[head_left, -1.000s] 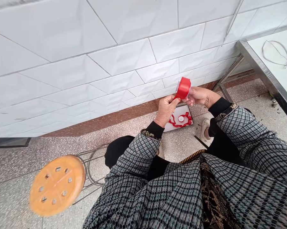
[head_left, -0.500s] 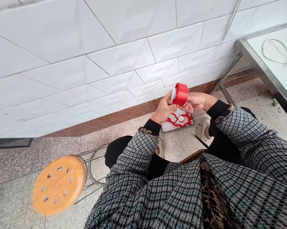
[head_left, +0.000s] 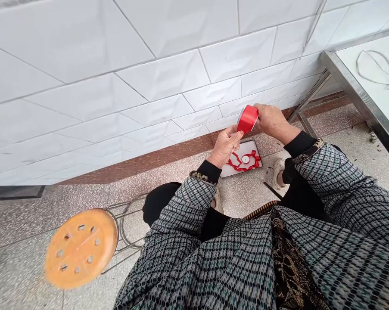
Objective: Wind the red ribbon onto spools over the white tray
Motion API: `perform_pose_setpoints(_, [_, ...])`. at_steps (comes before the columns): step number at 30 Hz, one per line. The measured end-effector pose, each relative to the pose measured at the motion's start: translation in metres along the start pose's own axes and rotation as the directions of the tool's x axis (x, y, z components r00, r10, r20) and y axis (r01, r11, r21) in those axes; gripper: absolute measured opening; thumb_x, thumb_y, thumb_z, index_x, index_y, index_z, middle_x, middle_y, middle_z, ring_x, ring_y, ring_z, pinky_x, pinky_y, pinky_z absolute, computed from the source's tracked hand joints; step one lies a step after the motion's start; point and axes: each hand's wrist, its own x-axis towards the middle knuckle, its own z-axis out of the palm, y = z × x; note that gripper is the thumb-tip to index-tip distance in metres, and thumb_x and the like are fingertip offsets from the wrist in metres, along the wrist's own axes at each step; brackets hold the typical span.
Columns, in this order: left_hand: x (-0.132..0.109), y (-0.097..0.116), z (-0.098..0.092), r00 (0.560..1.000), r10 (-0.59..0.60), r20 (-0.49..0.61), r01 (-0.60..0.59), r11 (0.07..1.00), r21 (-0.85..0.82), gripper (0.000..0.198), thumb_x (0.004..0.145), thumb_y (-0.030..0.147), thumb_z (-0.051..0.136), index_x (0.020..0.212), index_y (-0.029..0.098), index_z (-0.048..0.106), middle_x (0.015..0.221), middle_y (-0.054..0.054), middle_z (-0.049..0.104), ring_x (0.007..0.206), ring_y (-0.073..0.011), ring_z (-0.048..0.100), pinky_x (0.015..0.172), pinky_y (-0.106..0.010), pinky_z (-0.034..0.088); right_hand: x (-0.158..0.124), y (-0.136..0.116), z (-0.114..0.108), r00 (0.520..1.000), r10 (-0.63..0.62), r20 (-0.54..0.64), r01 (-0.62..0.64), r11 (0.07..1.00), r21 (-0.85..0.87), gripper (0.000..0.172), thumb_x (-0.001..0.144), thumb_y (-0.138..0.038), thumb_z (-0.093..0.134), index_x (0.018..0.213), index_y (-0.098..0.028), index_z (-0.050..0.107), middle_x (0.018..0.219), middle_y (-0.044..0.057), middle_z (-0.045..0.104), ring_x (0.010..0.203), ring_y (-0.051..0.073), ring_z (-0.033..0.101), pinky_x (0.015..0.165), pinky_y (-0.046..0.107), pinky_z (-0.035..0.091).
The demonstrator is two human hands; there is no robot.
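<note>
Between my two hands is a roll of red satin ribbon [head_left: 247,119], tilted, with the pale rim of its spool showing on the left. My left hand [head_left: 225,145] pinches the ribbon at the roll's lower left. Around the roll's right side my right hand [head_left: 272,122] is closed, its fingers partly hidden behind it. Below the hands, a flat white box [head_left: 226,171] with a dark edge lies on the floor. In it are loops of red ribbon [head_left: 256,160] and a small white disc [head_left: 245,159].
To the left, an orange round stool [head_left: 79,249] with holes in its seat stands on wire legs. A metal-framed table [head_left: 359,86] with a thin white cord [head_left: 375,79] on top is at the right. White wall tiles [head_left: 168,103] rise ahead. A dark stick [head_left: 272,190] lies by my foot.
My right hand has shifted up from beneath the ribbon roll to its right side. The roll has turned and moved slightly up, and more of the box below shows.
</note>
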Motion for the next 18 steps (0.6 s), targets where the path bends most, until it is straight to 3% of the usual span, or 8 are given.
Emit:
perform_pose_setpoints(4, [0.002,-0.004,0.0,0.989,0.073,-0.129,-0.062,0.994,0.09,0.048,0.079,0.058,0.094,0.076,0.019,0.066,0.054,0.007,0.053,0.046,-0.0047,0.039,0.05,-0.023,0.027,0.01,0.013,0.002,0.99,0.137,-0.034,-0.135,0.989,0.056,0.025,0.1,-0.019,0.054,0.116,-0.009,0.072,0.104,0.024,0.081,0.101,0.039,0.075,0.088,0.044,0.054])
perform_pose_setpoints(7, [0.004,-0.006,-0.001,0.971,0.184,-0.153,-0.165,0.978,0.131,0.048,0.078,0.057,0.094,0.071,0.017,0.068,0.067,0.001,0.065,0.058,-0.0064,0.05,0.057,-0.023,0.036,0.014,0.016,0.0,0.978,0.191,0.082,-0.208,0.93,0.305,0.016,0.102,-0.016,0.053,0.093,-0.018,0.067,0.074,0.012,0.072,0.08,0.031,0.073,0.08,0.04,0.056])
perform_pose_setpoints(11, [0.004,-0.008,0.0,0.978,0.182,-0.105,-0.173,0.981,0.093,0.047,0.079,0.061,0.093,0.079,0.017,0.075,0.062,0.004,0.058,0.054,-0.0062,0.04,0.056,-0.024,0.031,0.013,0.007,0.0,0.927,0.177,0.332,-0.363,0.65,0.668,0.037,0.11,-0.015,0.047,0.074,-0.023,0.053,0.057,0.002,0.057,0.052,0.015,0.056,0.059,0.027,0.05])
perform_pose_setpoints(15, [0.001,-0.005,0.001,0.986,0.136,-0.101,-0.122,0.983,0.134,0.046,0.087,0.063,0.087,0.079,0.018,0.077,0.053,0.006,0.046,0.052,-0.0084,0.035,0.057,-0.027,0.029,0.01,0.002,0.002,0.912,0.133,0.388,-0.405,0.438,0.802,0.042,0.116,-0.028,0.051,0.074,-0.022,0.053,0.059,0.0,0.056,0.049,0.01,0.051,0.051,0.022,0.045])
perform_pose_setpoints(18, [-0.002,0.0,0.001,0.967,0.228,-0.116,-0.195,0.95,0.245,0.045,0.087,0.061,0.087,0.076,0.018,0.079,0.063,0.002,0.056,0.063,-0.0109,0.047,0.064,-0.027,0.038,0.01,0.004,0.003,0.906,0.093,0.412,-0.419,0.329,0.846,0.047,0.113,-0.047,0.064,0.075,-0.022,0.051,0.062,-0.001,0.055,0.051,0.009,0.05,0.051,0.021,0.044])
